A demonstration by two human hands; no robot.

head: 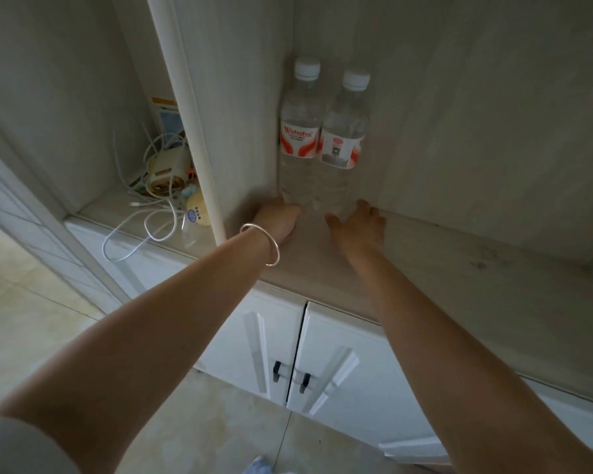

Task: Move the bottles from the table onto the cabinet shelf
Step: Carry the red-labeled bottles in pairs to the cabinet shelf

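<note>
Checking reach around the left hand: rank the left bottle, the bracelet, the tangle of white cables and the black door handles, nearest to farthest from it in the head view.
1. left bottle: right at the left hand, by the fingers.
2. bracelet: on that hand's wrist.
3. tangle of white cables: next compartment, left of the divider.
4. black door handles: on the doors below.

Your forearms are bare; a thin silver bangle (266,246) circles your left wrist, and a pale grey sleeve (18,446) covers your left upper arm.
</note>
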